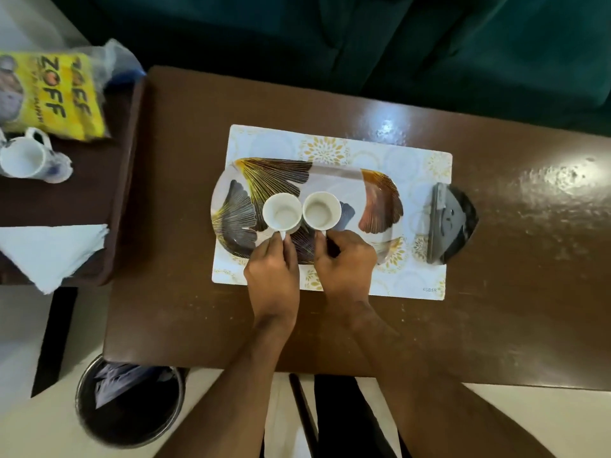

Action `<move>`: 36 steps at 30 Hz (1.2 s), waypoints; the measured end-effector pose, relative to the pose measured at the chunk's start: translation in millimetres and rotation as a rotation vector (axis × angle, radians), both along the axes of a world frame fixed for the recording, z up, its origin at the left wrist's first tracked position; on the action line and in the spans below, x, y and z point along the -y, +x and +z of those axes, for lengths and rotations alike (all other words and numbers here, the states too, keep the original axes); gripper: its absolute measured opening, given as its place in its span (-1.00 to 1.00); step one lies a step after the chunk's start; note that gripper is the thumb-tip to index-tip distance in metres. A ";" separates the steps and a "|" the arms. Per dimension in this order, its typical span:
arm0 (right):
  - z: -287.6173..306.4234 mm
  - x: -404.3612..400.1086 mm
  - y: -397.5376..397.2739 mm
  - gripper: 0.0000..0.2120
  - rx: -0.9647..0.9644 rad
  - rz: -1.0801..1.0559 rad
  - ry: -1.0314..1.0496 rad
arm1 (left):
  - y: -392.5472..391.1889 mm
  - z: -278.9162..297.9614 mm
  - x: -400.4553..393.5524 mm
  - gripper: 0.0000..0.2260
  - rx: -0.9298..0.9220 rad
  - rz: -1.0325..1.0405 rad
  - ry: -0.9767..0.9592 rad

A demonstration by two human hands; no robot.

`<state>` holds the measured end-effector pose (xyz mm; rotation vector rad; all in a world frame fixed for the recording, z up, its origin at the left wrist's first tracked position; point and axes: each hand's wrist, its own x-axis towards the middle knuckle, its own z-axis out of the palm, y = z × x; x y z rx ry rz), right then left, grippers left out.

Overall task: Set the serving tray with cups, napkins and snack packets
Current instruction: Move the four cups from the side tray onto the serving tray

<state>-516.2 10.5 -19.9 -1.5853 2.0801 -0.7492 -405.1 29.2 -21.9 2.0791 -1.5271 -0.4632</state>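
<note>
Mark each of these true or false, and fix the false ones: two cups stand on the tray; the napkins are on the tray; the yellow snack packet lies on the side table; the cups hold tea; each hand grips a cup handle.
1. Two cups, the left cup and the right cup, stand on the tray. True.
2. The napkins are on the tray. False: they lie on the side table to the left.
3. The yellow snack packet lies on the side table. True.
4. The cups hold tea. False: both look empty.
5. The left hand and right hand each grip a cup handle. True.
</note>
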 end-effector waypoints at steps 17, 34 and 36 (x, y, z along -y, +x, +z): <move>-15.5 -18.6 -5.1 -0.84 -0.018 -0.052 0.013 | 3.5 -19.5 -19.5 -0.83 0.055 0.013 -0.047; -16.6 -23.9 -2.5 -0.83 -0.022 -0.061 0.010 | 7.4 -22.5 -18.0 -0.71 0.017 0.027 -0.022; -16.4 -24.0 -2.7 -0.83 -0.024 -0.060 0.009 | 7.5 -22.1 -19.1 -0.70 0.014 0.030 -0.015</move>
